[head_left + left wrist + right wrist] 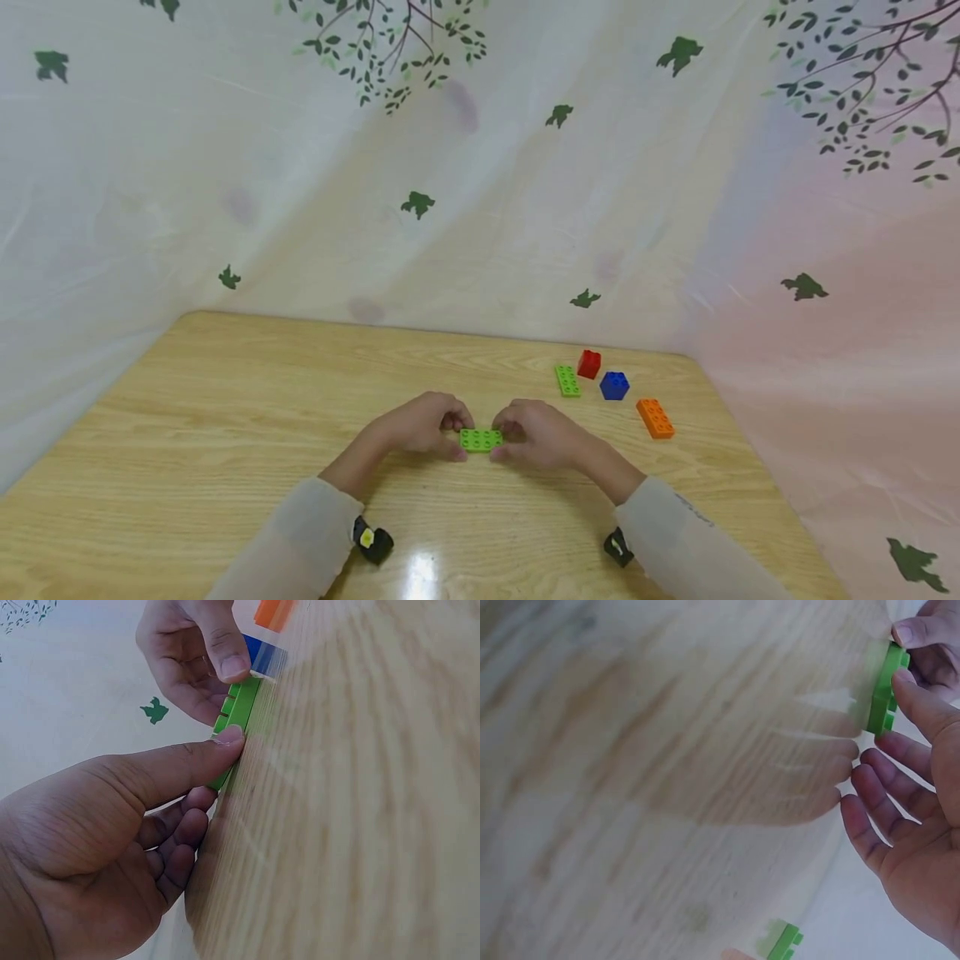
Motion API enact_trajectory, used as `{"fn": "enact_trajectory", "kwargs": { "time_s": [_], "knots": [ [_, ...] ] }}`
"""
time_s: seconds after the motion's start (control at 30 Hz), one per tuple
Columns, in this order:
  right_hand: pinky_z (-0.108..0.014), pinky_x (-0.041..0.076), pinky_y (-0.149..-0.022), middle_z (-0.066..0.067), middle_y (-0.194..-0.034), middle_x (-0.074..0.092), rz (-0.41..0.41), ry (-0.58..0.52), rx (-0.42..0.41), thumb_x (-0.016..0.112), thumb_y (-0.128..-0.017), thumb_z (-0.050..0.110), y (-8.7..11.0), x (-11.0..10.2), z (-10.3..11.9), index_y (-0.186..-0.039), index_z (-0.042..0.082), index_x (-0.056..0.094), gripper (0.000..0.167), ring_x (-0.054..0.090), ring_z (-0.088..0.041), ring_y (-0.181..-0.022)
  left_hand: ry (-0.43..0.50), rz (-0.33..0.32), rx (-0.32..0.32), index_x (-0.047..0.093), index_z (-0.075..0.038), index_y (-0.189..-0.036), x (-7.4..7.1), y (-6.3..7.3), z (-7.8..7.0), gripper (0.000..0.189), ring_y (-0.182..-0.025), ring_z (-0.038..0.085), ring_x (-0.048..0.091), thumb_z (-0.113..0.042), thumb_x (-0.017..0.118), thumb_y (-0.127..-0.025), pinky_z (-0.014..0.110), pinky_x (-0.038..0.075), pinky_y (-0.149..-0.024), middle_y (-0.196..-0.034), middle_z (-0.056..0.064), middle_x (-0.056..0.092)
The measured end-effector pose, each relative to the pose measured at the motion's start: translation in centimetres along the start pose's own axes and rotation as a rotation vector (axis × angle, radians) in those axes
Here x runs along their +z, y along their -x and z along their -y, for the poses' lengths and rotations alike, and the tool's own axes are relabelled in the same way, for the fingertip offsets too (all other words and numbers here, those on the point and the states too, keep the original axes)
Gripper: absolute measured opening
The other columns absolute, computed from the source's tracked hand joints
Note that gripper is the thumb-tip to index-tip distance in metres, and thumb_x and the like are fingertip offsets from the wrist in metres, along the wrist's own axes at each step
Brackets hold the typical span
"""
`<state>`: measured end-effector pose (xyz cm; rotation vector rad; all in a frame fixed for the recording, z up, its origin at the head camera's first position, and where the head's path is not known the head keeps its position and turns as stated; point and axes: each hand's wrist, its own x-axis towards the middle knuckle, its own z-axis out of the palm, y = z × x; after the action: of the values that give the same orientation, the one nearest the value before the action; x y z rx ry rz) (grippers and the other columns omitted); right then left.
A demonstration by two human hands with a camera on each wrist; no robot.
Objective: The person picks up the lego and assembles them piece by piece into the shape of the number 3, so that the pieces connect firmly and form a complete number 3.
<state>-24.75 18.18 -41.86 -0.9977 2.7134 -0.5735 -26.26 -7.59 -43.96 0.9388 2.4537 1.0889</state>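
Note:
A flat light-green toy building brick [481, 440] lies at the middle of the table, studs up, its long side running left to right. My left hand [429, 427] pinches its left end, thumb [229, 736] along the near side and fingertips behind. At the right end, my right hand [542, 435] holds it the same way between thumb and index finger. The other right fingers [870, 791] spread loosely beside it, fingertips close to the table surface. Parts of both brick ends are hidden by the fingers.
To the right on the wooden table [225, 433] are a second light-green brick [567, 381], a red brick [588, 364], a blue brick [614, 386] and an orange brick [656, 418]. A pale curtain [480, 250] with leaf prints hangs along the far edge.

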Motion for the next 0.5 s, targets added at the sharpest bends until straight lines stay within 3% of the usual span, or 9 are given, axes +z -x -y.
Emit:
{"fn": "enact_trajectory", "kwargs": {
  "time_s": [0.23,0.5],
  "knots": [
    [-0.039,0.053,-0.091,0.0,-0.112,0.071,-0.018,-0.033,0.049,0.075,-0.094,0.039,0.5,-0.8,-0.5,-0.123,0.009,0.071,0.042,0.064,-0.015,-0.103,-0.014,-0.002,-0.007,0.071,-0.014,-0.107,-0.1,0.1,-0.2,0.03,-0.088,0.014,0.056,-0.017,0.088,-0.082,0.034,0.048,-0.082,-0.095,-0.004,0.064],
    [-0.043,0.053,-0.091,-0.003,-0.111,0.068,-0.065,-0.024,0.121,0.071,-0.097,0.039,1.4,-2.4,-1.2,-0.125,0.007,0.069,0.041,0.062,-0.019,-0.101,-0.019,0.004,0.006,0.071,-0.013,-0.107,0.0,0.1,-0.2,0.031,-0.088,0.013,0.056,-0.018,0.087,-0.082,0.032,0.048,-0.081,-0.096,-0.005,0.063]
  ]
}}
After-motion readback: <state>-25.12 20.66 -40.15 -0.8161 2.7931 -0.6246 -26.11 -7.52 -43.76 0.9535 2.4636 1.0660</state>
